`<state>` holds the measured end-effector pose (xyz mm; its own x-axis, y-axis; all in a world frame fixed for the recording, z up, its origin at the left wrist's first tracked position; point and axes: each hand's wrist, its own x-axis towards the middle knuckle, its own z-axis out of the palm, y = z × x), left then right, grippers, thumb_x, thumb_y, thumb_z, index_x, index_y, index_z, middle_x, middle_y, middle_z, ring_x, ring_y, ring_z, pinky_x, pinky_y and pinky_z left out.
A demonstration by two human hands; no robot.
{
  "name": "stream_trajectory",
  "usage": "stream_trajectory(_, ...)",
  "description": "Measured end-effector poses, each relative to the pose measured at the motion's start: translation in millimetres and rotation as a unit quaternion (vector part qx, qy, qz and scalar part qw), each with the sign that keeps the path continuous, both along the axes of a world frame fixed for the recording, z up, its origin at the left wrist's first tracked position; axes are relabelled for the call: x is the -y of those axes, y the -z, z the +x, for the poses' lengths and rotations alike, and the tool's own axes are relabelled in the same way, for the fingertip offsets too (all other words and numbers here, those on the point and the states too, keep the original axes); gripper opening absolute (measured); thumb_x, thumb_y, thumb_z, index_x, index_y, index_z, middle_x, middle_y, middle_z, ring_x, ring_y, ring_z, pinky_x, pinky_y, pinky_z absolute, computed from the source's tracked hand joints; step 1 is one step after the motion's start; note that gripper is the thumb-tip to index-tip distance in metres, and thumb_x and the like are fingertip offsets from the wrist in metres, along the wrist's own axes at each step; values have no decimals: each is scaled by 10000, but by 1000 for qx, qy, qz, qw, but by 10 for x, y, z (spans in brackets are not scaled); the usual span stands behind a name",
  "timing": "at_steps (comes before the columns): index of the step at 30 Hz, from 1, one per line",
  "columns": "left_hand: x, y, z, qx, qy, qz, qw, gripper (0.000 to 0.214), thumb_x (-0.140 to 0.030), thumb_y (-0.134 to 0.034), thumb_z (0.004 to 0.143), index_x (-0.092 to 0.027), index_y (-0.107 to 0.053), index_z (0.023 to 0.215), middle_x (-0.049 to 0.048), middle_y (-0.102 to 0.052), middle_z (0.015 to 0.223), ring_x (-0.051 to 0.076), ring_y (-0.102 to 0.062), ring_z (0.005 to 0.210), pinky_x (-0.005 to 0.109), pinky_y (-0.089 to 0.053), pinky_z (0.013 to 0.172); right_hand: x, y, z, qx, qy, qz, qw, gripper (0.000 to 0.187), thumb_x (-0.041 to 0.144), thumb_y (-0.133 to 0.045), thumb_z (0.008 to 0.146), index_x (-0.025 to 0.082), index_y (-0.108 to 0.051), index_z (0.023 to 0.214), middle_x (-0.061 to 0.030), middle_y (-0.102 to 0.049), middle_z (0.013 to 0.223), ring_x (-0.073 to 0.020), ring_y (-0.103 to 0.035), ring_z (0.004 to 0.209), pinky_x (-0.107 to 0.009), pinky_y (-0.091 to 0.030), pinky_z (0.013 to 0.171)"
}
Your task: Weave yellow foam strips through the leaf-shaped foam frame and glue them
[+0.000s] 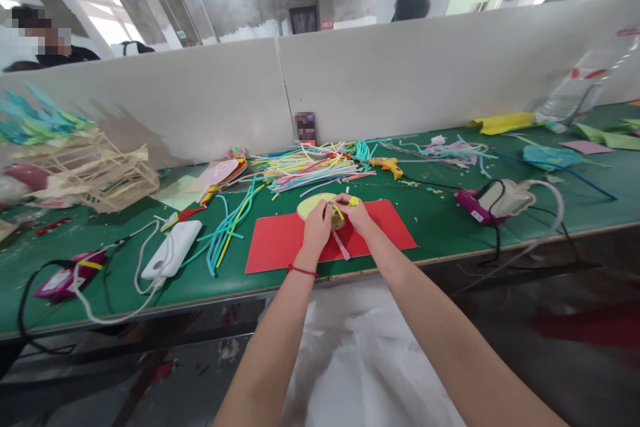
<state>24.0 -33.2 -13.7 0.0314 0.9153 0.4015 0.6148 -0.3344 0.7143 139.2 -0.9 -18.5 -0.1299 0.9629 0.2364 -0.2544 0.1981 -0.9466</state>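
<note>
Two bare arms, extended from near side toward far, converging at scene centre. Bare left hand (319,225) on left, fingers curled, pinching; thin red cord bracelet (303,271) around left wrist (306,257). Bare right hand (356,213) just beside, fingers bent leftward, also pinching. Fingertips near each other; contact unclear.

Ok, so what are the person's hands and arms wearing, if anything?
The left hand and right hand are ungloved. No sleeves show on the forearms. A thin red cord bracelet circles the left wrist; none shows on the right.
</note>
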Motion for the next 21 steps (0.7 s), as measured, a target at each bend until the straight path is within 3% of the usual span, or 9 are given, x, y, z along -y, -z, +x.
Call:
stream_trajectory(6, -29, 18, 0, 65, 12, -4, 998, 218, -287, -362, 853, -192, -353, 657, -31, -415, 615, 99, -409, 592, 212, -313, 559, -13, 17, 6, 3, 4, 8, 1000, 180, 327, -674, 557, 181, -573, 584, 35, -549, 604, -125, -487, 646, -280, -405, 682)
stream_trajectory(21, -67, 82, -4, 75, 10, -23, 997, 242, -301, -310, 887, -189, -408, 697, -14, -487, 659, 102, -456, 606, 214, -345, 562, 7, -20, -17, 15, 28, -2, 1000, 236, 401, -623, 615, 182, -534, 603, 47, -498, 563, -95, -423, 545, -234, -342, 536)
